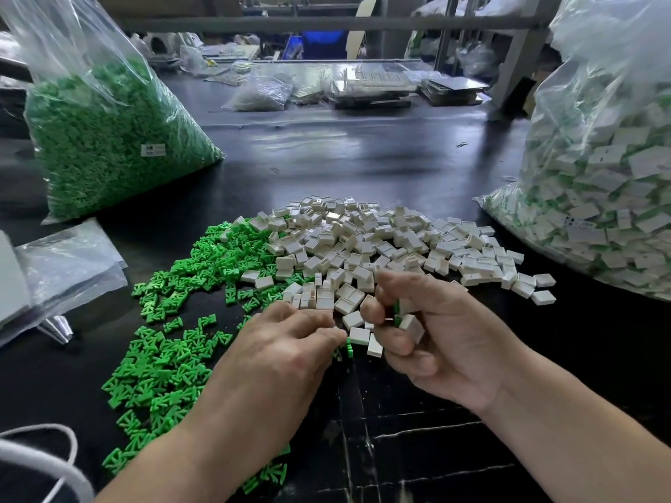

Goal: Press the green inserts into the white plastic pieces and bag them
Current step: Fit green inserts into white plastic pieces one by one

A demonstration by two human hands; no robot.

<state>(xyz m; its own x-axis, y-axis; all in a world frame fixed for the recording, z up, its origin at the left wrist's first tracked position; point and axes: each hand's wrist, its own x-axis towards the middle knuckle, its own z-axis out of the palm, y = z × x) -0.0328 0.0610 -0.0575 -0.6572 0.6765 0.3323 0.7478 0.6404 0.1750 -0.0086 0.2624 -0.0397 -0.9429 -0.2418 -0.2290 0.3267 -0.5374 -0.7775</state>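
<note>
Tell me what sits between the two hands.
Head view: loose white square plastic pieces and a green plastic insert by the left hand, on the black table.

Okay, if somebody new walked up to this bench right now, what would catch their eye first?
Probably the bright loose green inserts spilled across the dark table at front left, meeting the heap of white pieces in the middle. Then two bulging clear bags: a bag of green inserts far left, a bag of white-and-green pieces right. Up close, the right hand grips a white piece.
</note>
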